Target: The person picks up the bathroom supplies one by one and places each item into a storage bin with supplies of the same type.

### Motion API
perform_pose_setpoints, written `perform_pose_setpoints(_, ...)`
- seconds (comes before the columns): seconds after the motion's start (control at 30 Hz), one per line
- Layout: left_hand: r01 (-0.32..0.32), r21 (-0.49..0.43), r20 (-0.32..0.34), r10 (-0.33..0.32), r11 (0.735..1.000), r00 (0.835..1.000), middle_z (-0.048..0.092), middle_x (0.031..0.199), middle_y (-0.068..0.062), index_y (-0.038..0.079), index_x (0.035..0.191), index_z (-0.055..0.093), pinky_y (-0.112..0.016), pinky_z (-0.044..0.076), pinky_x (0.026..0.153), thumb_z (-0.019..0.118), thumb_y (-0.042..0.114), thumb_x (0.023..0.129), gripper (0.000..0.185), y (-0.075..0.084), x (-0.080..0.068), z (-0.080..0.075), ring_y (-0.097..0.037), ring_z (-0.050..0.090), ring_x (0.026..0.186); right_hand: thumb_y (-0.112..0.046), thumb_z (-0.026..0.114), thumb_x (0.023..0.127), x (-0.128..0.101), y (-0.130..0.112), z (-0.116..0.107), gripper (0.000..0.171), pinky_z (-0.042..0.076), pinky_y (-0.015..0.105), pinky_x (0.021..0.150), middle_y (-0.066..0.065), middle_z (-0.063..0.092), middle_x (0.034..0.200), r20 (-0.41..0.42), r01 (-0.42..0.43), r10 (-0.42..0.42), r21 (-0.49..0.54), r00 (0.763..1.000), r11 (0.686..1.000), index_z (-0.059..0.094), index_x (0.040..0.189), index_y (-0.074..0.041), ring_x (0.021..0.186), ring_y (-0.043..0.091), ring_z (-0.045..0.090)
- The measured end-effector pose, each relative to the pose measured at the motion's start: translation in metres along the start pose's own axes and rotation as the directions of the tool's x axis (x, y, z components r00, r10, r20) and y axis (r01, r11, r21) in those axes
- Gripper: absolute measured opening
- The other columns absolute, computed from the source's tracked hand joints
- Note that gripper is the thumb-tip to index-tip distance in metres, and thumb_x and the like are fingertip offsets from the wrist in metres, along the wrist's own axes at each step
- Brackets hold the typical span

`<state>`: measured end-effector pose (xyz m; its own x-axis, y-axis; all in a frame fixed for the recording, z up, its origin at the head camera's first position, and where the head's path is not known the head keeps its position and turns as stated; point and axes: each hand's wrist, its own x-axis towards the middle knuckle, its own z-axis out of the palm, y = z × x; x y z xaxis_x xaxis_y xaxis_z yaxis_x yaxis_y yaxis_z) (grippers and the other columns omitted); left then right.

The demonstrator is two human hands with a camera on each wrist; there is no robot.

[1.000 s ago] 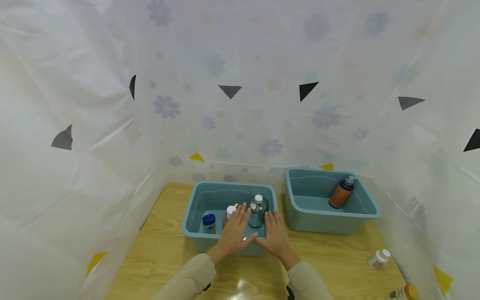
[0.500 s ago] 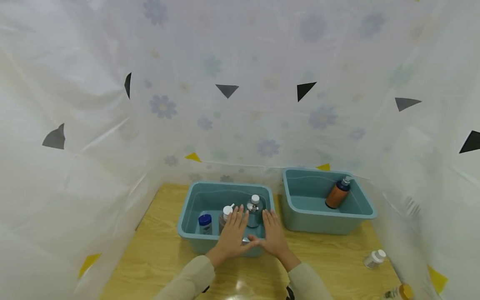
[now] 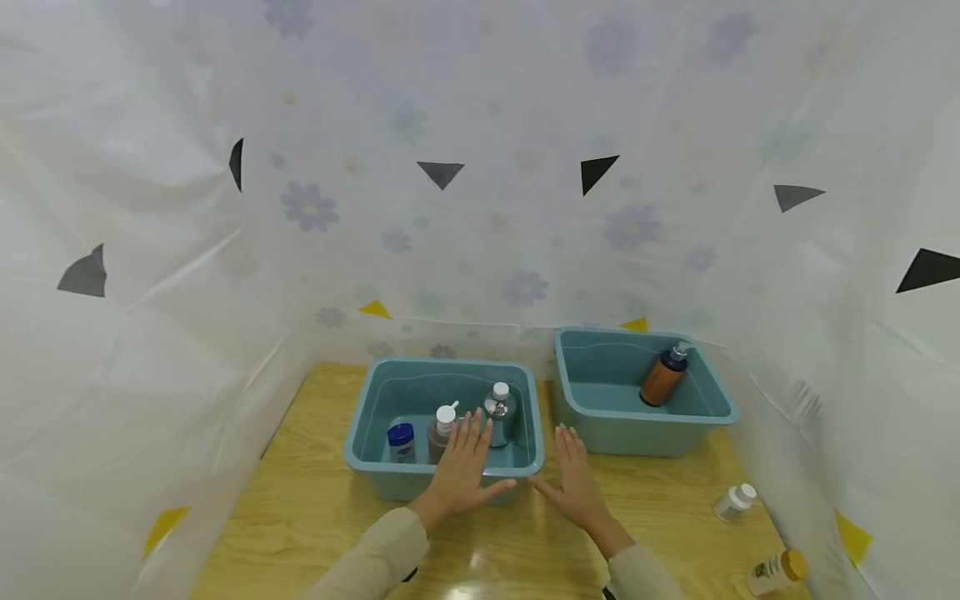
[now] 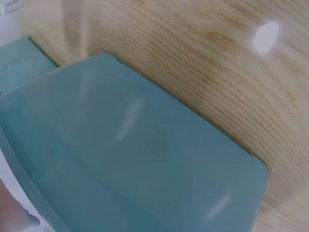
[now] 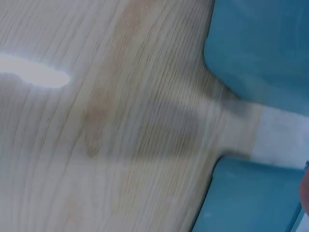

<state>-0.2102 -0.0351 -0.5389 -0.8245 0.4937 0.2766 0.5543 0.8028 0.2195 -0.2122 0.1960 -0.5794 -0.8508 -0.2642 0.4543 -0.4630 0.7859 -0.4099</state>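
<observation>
Since the earlier frame the right hand has slid off the left bin toward the gap beside the right bin, flat and empty, while the left hand rests open-fingered on the near rim, so the person does best to reach for the clear bottle inside from above.

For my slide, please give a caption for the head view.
Two open hands, left and right, by a teal bin holding three bottles.

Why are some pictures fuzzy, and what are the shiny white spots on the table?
Head view: sharp but bent at the edges like a fish-eye; lamp glare on the table. Left wrist view: the teal bin looks soft, with a bright glare spot on the wood. Right wrist view: blurred all over, with a white glare patch at the left.
</observation>
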Motion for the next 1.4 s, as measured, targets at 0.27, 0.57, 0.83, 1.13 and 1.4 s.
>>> perform_pose_setpoints(0.27,0.000,-0.008,-0.013,0.000,1.000,1.000,0.013,0.152,-0.026,-0.005,0.146,0.018,-0.054,0.018,0.113,0.030,0.073,0.085,0.099,0.000,0.003,0.002,-0.039,0.012,0.142,-0.036,0.069,0.079,-0.011,0.033,-0.023,0.089,0.019,0.057,0.108,0.033,0.029,0.144,0.008,-0.097,0.097,-0.014,0.995,0.995,0.026,0.139,0.015,0.131,0.052,0.025)
perform_pose_setpoints(0.57,0.018,-0.037,0.024,-0.017,0.999,1.000,0.011,0.153,-0.024,-0.005,0.145,0.019,-0.056,0.019,0.111,0.029,0.074,0.084,0.101,0.003,0.012,0.007,-0.039,0.014,0.142,-0.037,0.066,0.082,-0.026,0.062,-0.038,0.088,0.017,0.057,0.109,0.037,0.027,0.142,-0.012,-0.137,0.137,-0.036,0.991,0.990,0.025,0.138,0.017,0.128,0.055,0.024)
perform_pose_setpoints(0.83,0.010,-0.010,0.052,-0.010,1.000,0.999,0.011,0.154,-0.024,-0.006,0.145,0.021,-0.055,0.022,0.111,0.045,0.064,0.086,0.094,0.012,0.022,0.009,-0.039,0.015,0.142,-0.040,0.065,0.083,-0.033,0.081,-0.056,0.089,0.021,0.059,0.105,0.038,0.028,0.140,-0.022,-0.173,0.171,-0.100,0.985,0.980,0.025,0.138,0.017,0.127,0.054,0.024)
perform_pose_setpoints(1.13,-0.012,0.023,0.045,0.011,1.000,0.999,0.016,0.154,-0.022,-0.003,0.145,0.022,-0.053,0.025,0.110,0.038,0.067,0.087,0.093,0.017,0.025,0.012,-0.034,0.017,0.143,-0.043,0.060,0.086,-0.032,0.090,-0.074,0.089,0.020,0.063,0.105,0.040,0.023,0.141,0.001,-0.229,0.232,-0.132,0.973,0.964,0.022,0.138,0.018,0.128,0.056,0.022)
perform_pose_setpoints(1.4,-0.011,0.035,0.079,0.008,0.999,0.997,0.013,0.154,-0.020,-0.002,0.146,0.019,-0.052,0.021,0.112,0.045,0.062,0.087,0.091,0.028,0.033,0.006,-0.035,0.016,0.143,-0.044,0.061,0.085,-0.033,0.100,-0.080,0.087,0.021,0.061,0.104,0.041,0.028,0.137,-0.063,-0.192,0.184,-0.185,0.981,0.964,0.027,0.136,0.019,0.123,0.057,0.026)
